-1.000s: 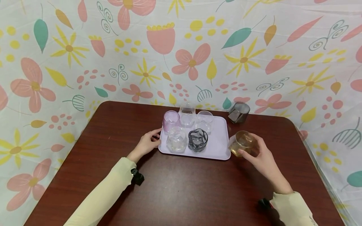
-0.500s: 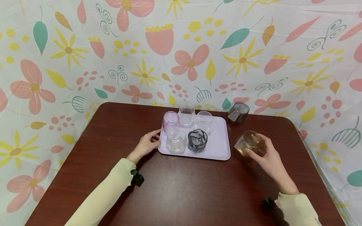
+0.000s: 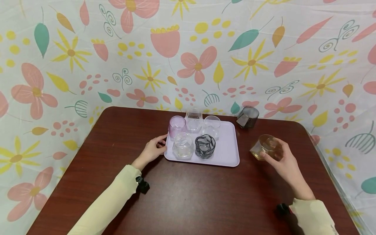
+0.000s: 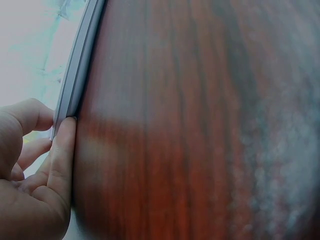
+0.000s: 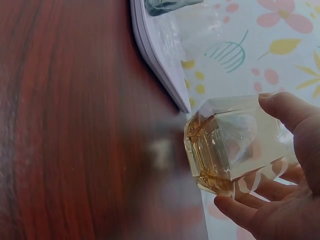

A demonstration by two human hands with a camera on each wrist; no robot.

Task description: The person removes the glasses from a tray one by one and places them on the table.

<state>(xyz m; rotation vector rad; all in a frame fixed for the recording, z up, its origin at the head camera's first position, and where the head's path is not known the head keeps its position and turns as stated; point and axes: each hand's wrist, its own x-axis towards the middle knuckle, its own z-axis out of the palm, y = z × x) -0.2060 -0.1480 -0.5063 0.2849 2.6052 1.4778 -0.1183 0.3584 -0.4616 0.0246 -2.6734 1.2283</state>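
Step in hand: we judge that a glass is being moved by one hand while the other steadies the tray.
Amber glass: we see the amber glass just right of the lilac tray, over the desk; whether its base touches, we cannot tell.
Right hand: our right hand grips it from the right, thumb on the near side, fingers round the far side.
Left hand: our left hand pinches the tray's left edge between thumb and fingers.
Arms: both reach in from the near side, well apart.
Next move: we think it calls for a level glass, lowered gently, away from the smoky grey glass on the far right.
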